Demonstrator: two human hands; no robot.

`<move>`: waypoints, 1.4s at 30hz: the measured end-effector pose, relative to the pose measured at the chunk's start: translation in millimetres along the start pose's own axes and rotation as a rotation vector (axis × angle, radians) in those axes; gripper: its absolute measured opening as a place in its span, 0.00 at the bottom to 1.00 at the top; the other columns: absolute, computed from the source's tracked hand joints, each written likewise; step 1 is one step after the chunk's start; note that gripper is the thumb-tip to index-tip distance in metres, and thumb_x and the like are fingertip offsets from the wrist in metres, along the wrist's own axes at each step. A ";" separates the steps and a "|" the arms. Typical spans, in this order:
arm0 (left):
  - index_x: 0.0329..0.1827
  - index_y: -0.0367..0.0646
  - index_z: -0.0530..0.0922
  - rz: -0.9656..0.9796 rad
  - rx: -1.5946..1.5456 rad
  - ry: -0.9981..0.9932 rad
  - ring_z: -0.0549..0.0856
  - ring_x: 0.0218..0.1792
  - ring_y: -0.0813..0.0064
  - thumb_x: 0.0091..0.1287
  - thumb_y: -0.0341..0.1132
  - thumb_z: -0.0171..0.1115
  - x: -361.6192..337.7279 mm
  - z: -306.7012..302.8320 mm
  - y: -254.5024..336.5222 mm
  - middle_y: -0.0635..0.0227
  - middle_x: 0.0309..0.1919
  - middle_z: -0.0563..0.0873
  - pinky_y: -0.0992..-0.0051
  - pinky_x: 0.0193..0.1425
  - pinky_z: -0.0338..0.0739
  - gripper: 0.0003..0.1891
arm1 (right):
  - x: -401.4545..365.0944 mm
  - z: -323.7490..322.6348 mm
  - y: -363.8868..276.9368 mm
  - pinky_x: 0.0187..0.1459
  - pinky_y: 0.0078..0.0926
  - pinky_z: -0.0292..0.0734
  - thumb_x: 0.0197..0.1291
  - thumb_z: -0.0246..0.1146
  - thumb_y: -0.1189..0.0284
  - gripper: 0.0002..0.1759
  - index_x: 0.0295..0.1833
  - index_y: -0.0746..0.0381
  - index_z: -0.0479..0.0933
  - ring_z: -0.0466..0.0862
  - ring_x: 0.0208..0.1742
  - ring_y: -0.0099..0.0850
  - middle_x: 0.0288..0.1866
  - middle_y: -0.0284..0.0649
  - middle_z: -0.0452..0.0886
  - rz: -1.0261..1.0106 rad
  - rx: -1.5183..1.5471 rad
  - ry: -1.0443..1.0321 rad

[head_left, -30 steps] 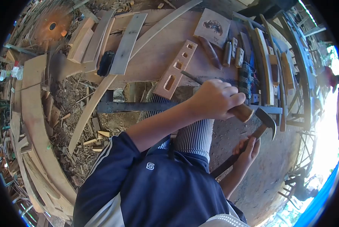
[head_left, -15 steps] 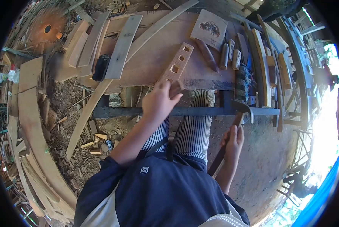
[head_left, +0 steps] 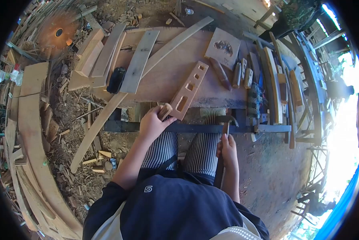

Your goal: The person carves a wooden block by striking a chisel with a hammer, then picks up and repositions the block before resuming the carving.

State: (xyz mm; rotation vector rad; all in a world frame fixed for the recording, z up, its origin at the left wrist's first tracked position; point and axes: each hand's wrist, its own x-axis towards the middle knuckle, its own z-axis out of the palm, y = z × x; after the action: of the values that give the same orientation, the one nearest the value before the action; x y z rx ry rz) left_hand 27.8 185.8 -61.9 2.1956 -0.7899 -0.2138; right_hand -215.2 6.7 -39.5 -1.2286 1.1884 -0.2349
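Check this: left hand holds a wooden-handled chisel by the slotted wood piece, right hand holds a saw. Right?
No. The head view shows the right hand gripping a hammer, not a saw. The left hand does hold a wooden-handled chisel by the slotted wood piece.

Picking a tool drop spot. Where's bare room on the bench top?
Bare board between the long curved strip and the mortised block. Crowded: the chisel row at the right end and the stacked offcuts at the left.

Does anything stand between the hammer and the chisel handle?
Yes, in this view: the near end of the holed wood block lies between the hammer in the right hand and the chisel handle in the left hand.
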 end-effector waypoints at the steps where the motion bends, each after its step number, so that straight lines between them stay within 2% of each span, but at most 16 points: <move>1: 0.47 0.43 0.81 -0.056 -0.079 -0.054 0.87 0.39 0.57 0.53 0.55 0.72 1.1 -5.0 3.7 0.57 0.37 0.86 0.63 0.42 0.81 0.27 | -1.4 2.3 -0.2 0.15 0.20 0.65 0.73 0.50 0.60 0.13 0.40 0.58 0.66 0.67 0.14 0.21 0.21 0.31 0.67 0.014 -0.026 0.006; 5: 0.45 0.42 0.82 -0.153 -0.181 -0.106 0.87 0.38 0.56 0.55 0.54 0.71 1.3 -4.6 -2.5 0.57 0.33 0.88 0.65 0.43 0.80 0.25 | 2.0 2.6 12.9 0.15 0.20 0.66 0.73 0.50 0.61 0.13 0.39 0.58 0.65 0.69 0.15 0.20 0.21 0.31 0.68 0.018 -0.061 -0.039; 8: 0.44 0.41 0.83 -0.167 -0.197 -0.101 0.87 0.39 0.56 0.57 0.53 0.70 1.1 -8.6 -3.5 0.55 0.35 0.88 0.65 0.44 0.79 0.24 | 5.3 2.7 18.2 0.16 0.20 0.66 0.73 0.50 0.60 0.13 0.40 0.57 0.65 0.69 0.16 0.20 0.21 0.30 0.67 0.011 -0.168 -0.006; 13: 0.46 0.41 0.83 -0.177 -0.203 -0.133 0.87 0.40 0.56 0.58 0.52 0.70 1.7 -11.1 -5.1 0.55 0.35 0.88 0.64 0.45 0.79 0.24 | 1.7 3.3 19.4 0.18 0.21 0.68 0.73 0.50 0.60 0.12 0.41 0.57 0.65 0.68 0.17 0.20 0.21 0.30 0.67 0.014 -0.104 -0.028; 18: 0.44 0.40 0.83 -0.182 -0.213 -0.131 0.88 0.40 0.57 0.57 0.53 0.69 0.4 -11.1 -4.6 0.55 0.35 0.88 0.65 0.45 0.79 0.24 | 3.4 6.1 21.9 0.18 0.22 0.67 0.73 0.50 0.61 0.12 0.42 0.59 0.65 0.68 0.16 0.21 0.21 0.31 0.67 -0.064 -0.301 0.026; 21: 0.42 0.40 0.84 -0.198 -0.201 -0.148 0.88 0.38 0.58 0.57 0.55 0.69 0.6 -12.0 -1.9 0.56 0.33 0.88 0.65 0.43 0.80 0.25 | 1.5 7.1 21.0 0.18 0.23 0.67 0.73 0.50 0.61 0.13 0.42 0.60 0.66 0.69 0.16 0.21 0.21 0.32 0.67 -0.081 -0.330 0.037; 26: 0.36 0.34 0.84 -0.252 -0.123 -0.149 0.88 0.33 0.56 0.54 0.66 0.66 5.5 -11.5 0.4 0.52 0.28 0.87 0.62 0.38 0.80 0.35 | -0.4 6.9 18.6 0.18 0.24 0.68 0.73 0.50 0.61 0.13 0.44 0.61 0.67 0.69 0.16 0.22 0.20 0.32 0.67 -0.096 -0.340 0.053; 28: 0.34 0.34 0.84 -0.294 -0.092 -0.197 0.88 0.32 0.56 0.54 0.67 0.65 10.1 -11.8 0.1 0.51 0.26 0.86 0.62 0.37 0.80 0.36 | 6.7 1.5 25.1 0.24 0.32 0.74 0.72 0.49 0.58 0.23 0.53 0.70 0.67 0.80 0.21 0.33 0.26 0.46 0.77 -0.114 -0.452 0.036; 29: 0.31 0.33 0.84 -0.332 -0.061 -0.242 0.88 0.31 0.55 0.53 0.68 0.65 11.6 -12.1 -0.5 0.51 0.24 0.86 0.62 0.35 0.80 0.37 | 11.3 0.0 31.2 0.24 0.32 0.74 0.72 0.49 0.58 0.23 0.53 0.70 0.67 0.80 0.21 0.33 0.26 0.46 0.77 -0.111 -0.452 0.033; 31: 0.30 0.33 0.83 -0.332 -0.069 -0.239 0.88 0.30 0.55 0.53 0.68 0.65 11.8 -10.0 -2.9 0.51 0.24 0.86 0.62 0.35 0.80 0.37 | 12.4 3.9 32.5 0.18 0.24 0.68 0.73 0.50 0.61 0.14 0.45 0.62 0.67 0.70 0.16 0.22 0.20 0.31 0.67 -0.196 -0.385 0.049; 33: 0.28 0.33 0.83 -0.334 -0.077 -0.235 0.88 0.29 0.54 0.53 0.68 0.65 12.4 -7.3 -6.4 0.50 0.23 0.85 0.62 0.34 0.80 0.37 | 8.2 3.0 27.9 0.18 0.24 0.68 0.73 0.50 0.61 0.14 0.46 0.62 0.66 0.70 0.16 0.22 0.20 0.31 0.67 -0.140 -0.391 0.026; 35: 0.31 0.33 0.83 -0.358 -0.142 -0.243 0.86 0.24 0.62 0.54 0.65 0.67 12.6 -5.8 -10.6 0.56 0.21 0.85 0.66 0.30 0.79 0.34 | 5.7 4.2 25.9 0.17 0.23 0.68 0.73 0.50 0.61 0.14 0.47 0.62 0.66 0.70 0.16 0.22 0.19 0.31 0.67 -0.150 -0.392 0.036; 36: 0.31 0.33 0.83 -0.366 -0.139 -0.243 0.86 0.24 0.62 0.54 0.65 0.67 13.1 -7.8 -8.7 0.56 0.21 0.85 0.66 0.30 0.79 0.34 | 4.0 4.6 22.7 0.17 0.23 0.68 0.74 0.50 0.61 0.13 0.48 0.62 0.66 0.69 0.16 0.22 0.20 0.31 0.67 -0.121 -0.408 0.035; 38: 0.33 0.35 0.83 -0.489 -0.323 -0.236 0.83 0.19 0.72 0.57 0.58 0.68 12.2 -15.4 -3.0 0.64 0.18 0.82 0.72 0.25 0.76 0.28 | 3.0 4.9 21.8 0.17 0.23 0.68 0.74 0.50 0.61 0.13 0.48 0.61 0.66 0.69 0.16 0.22 0.20 0.31 0.67 -0.111 -0.387 0.026; 41: 0.34 0.37 0.82 -0.522 -0.454 -0.173 0.80 0.17 0.78 0.59 0.52 0.68 6.5 -28.7 -10.7 0.69 0.17 0.80 0.77 0.22 0.73 0.22 | 6.5 3.0 25.2 0.17 0.22 0.67 0.74 0.50 0.61 0.12 0.46 0.59 0.67 0.69 0.16 0.21 0.21 0.30 0.67 -0.092 -0.365 0.016; 42: 0.32 0.37 0.82 -0.543 -0.412 -0.163 0.81 0.17 0.76 0.60 0.51 0.67 4.0 -39.9 -5.3 0.67 0.17 0.81 0.75 0.22 0.74 0.21 | 4.9 3.6 22.9 0.17 0.21 0.67 0.74 0.50 0.61 0.12 0.45 0.59 0.66 0.68 0.16 0.20 0.21 0.30 0.67 -0.064 -0.311 0.015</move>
State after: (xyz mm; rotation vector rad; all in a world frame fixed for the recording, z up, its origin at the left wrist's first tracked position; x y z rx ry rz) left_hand 48.8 210.8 -38.1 1.9612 -0.1851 -0.7613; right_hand -220.1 14.4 -61.4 -1.5392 1.2309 -0.1083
